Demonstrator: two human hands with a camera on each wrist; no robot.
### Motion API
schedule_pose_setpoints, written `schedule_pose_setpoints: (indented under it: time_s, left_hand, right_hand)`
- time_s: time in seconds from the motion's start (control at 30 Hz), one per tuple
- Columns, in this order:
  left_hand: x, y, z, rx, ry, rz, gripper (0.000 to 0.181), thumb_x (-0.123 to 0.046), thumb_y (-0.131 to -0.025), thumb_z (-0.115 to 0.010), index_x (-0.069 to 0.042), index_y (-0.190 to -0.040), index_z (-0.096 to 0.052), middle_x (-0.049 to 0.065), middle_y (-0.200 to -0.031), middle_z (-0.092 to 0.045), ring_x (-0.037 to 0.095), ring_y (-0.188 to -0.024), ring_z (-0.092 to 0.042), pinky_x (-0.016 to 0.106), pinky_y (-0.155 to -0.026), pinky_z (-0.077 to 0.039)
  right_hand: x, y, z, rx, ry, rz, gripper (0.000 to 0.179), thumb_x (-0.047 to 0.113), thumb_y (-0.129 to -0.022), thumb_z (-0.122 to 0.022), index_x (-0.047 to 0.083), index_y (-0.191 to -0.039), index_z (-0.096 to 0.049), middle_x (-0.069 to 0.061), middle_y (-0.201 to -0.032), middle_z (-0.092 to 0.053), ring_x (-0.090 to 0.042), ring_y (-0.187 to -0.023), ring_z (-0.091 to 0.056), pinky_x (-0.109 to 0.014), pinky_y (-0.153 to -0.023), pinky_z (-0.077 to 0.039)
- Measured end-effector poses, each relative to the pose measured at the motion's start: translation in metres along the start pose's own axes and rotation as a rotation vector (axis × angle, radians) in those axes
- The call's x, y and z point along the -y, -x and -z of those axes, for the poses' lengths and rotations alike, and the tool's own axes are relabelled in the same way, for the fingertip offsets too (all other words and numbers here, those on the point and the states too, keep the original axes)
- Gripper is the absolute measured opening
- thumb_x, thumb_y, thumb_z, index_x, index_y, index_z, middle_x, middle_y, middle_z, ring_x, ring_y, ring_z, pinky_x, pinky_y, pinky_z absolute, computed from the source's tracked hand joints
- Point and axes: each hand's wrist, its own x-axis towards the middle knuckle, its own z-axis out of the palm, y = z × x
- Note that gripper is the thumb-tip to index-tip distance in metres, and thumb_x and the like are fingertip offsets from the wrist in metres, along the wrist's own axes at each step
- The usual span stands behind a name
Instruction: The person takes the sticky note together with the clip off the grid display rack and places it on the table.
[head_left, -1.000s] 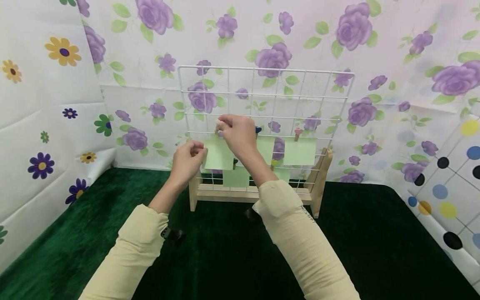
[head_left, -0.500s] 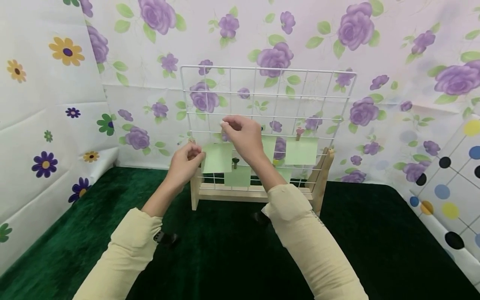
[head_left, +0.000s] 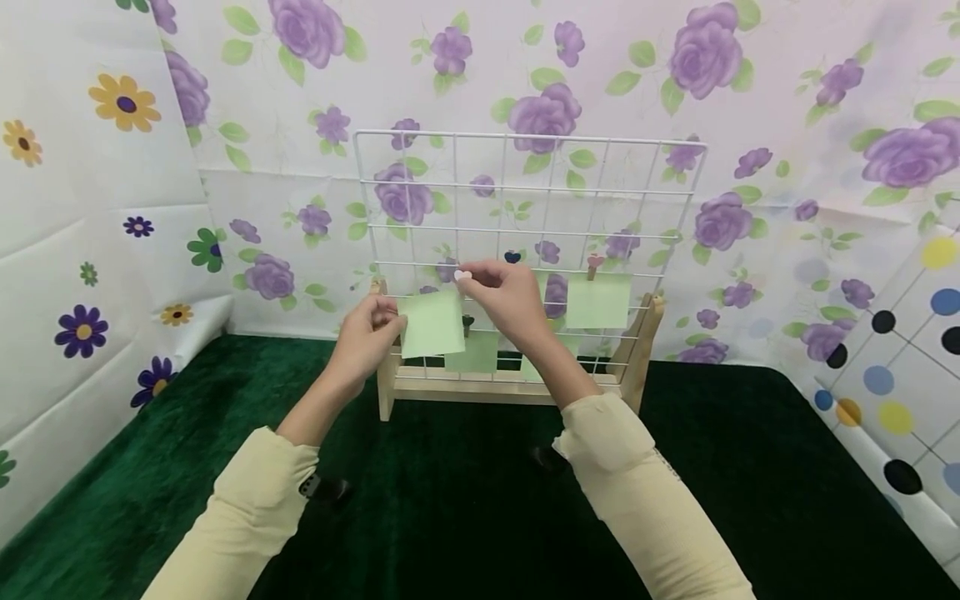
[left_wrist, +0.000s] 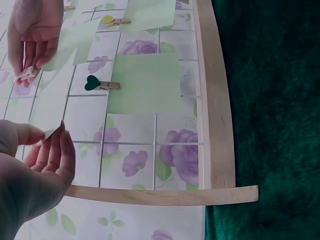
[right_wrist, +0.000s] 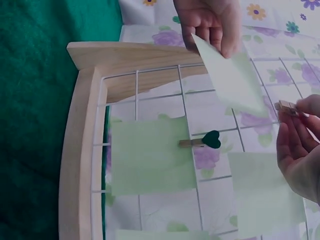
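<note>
My left hand (head_left: 366,337) pinches a pale green paper note (head_left: 433,325) by its left edge, thumb against fingers. In the right wrist view the note tilts away from the white wire grid (right_wrist: 183,95). My right hand (head_left: 510,302) pinches a small wooden clothespin (right_wrist: 287,107) topped with a white heart (head_left: 462,276), close to the note's upper right corner; the clip is apart from the paper. Below, another green note (left_wrist: 145,84) hangs on the grid from a clothespin with a dark green heart (left_wrist: 93,83).
The grid stands in a wooden base (head_left: 465,388) on a dark green cloth (head_left: 450,483). Further right, a note (head_left: 597,302) hangs from a clip with a pink heart (head_left: 596,261). A dark blue heart clip (head_left: 513,257) shows above my right hand. Flowered sheeting (head_left: 300,150) stands behind.
My right hand has drawn the white-heart clothespin down and to the right, off the grid wire and paper. The note in my left hand has dropped slightly and tilted.
</note>
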Motion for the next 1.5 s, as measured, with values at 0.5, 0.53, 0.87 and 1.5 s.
schedule_pose_setpoints:
  time_s: [0.5,0.53,0.87,1.5]
  left_hand:
    - [0.017,0.018,0.001,0.156,-0.017,0.046,0.019,-0.014,-0.102,-0.049,0.003,-0.111,-0.051,0.014,-0.098,-0.058,0.026,-0.094,-0.057,0.042,-0.085,-0.051]
    - [0.019,0.019,0.002,0.159,-0.020,0.047,0.020,-0.014,-0.102,-0.049,0.004,-0.111,-0.052,0.014,-0.100,-0.058,0.026,-0.093,-0.058,0.043,-0.085,-0.051]
    - [0.037,0.032,0.021,0.169,-0.064,0.100,0.025,-0.016,-0.101,-0.051,0.003,-0.118,-0.051,0.014,-0.103,-0.060,0.026,-0.094,-0.056,0.037,-0.081,-0.049]
    - [0.068,0.046,0.055,0.290,-0.095,0.210,0.031,-0.023,-0.103,-0.047,0.004,-0.116,-0.052,0.014,-0.103,-0.060,0.024,-0.092,-0.058,0.049,-0.089,-0.048]
  right_hand:
    - [-0.032,0.034,0.012,0.093,-0.192,-0.066,0.026,0.011,-0.091,-0.066,0.000,-0.115,-0.069,-0.010,-0.103,-0.068,-0.020,-0.093,-0.061,-0.031,-0.079,-0.049]
    - [-0.034,0.036,0.013,0.105,-0.193,-0.067,0.027,0.011,-0.092,-0.066,-0.001,-0.116,-0.068,-0.011,-0.104,-0.068,-0.020,-0.094,-0.062,-0.032,-0.080,-0.050]
    - [-0.057,0.059,0.034,0.213,-0.140,-0.107,0.024,0.015,-0.092,-0.067,0.001,-0.111,-0.068,-0.010,-0.104,-0.068,-0.024,-0.094,-0.065,-0.046,-0.085,-0.051]
    - [-0.101,0.099,0.100,0.311,0.005,-0.330,0.027,0.020,-0.090,-0.070,-0.001,-0.107,-0.069,-0.011,-0.097,-0.068,-0.032,-0.090,-0.064,-0.043,-0.079,-0.054]
